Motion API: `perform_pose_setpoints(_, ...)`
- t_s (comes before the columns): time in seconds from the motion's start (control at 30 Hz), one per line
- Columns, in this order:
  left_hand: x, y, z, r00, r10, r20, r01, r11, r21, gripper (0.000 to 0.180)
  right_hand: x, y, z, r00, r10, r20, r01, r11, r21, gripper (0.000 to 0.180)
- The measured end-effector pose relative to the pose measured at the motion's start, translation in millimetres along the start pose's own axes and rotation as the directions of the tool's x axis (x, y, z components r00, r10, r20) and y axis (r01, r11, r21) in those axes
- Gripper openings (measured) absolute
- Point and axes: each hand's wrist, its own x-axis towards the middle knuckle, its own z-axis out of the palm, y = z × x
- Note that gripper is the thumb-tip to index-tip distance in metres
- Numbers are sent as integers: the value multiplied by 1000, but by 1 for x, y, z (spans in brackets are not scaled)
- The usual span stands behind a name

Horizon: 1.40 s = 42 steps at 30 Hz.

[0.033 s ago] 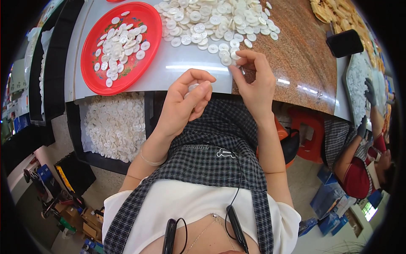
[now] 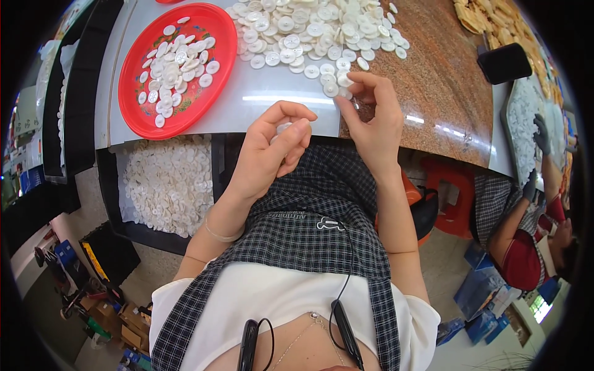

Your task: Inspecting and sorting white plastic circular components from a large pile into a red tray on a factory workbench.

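Observation:
A heap of small round white plastic discs (image 2: 314, 29) lies on the table, a few of them trailing off its near edge. My left hand (image 2: 277, 137) is curled above the table's front edge, its thumb and fingers closed around at least one white disc (image 2: 283, 128), mostly hidden in the palm. At the heap's near tip, my right hand (image 2: 375, 114) reaches discs lying on the table. Its thumb and index finger are bent and apart on either side of them. More discs lie on a red round tray (image 2: 131, 86) to the left.
A black bin (image 2: 166, 241) full of white pieces sits below the table's left front edge. Far right, a black rectangular object (image 2: 504, 63) stands near tan pieces (image 2: 489, 18). Beyond, a gloved co-worker (image 2: 526, 263) handles pale pieces. A red stool (image 2: 447, 196) stands under the table.

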Motion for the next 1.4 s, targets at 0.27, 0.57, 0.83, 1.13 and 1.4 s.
perform_pose_setpoints(0.27, 1, -6, 14, 995, 33, -92, -29, 999, 38, 25, -11, -15, -6, 999, -42, -32, 46, 991, 128, 53)
perform_pose_setpoints(0.57, -1, -11, -5, 997, -18, 69, 26, 993, -114, 32, -13, -33, -11, 927, -371, -57, 374, 907, 194, 50)
perform_pose_setpoints(0.83, -2, -12, -9, 985, 157, 69, -166, 976, 144, 40, -15, -7, -3, 976, -167, 141, 185, 975, -122, 36)
perform_pose_setpoints(1.13, -4, -8, -10, 982, 179, 53, -186, 958, 217, 42, -32, 1, -10, 924, -300, 239, 325, 943, -74, 34)
perform_pose_setpoints(1.4, -3, -6, 5, 994, 66, 89, -32, 940, -339, 21, -33, -21, -16, 927, 271, 261, -372, 763, 529, 43)
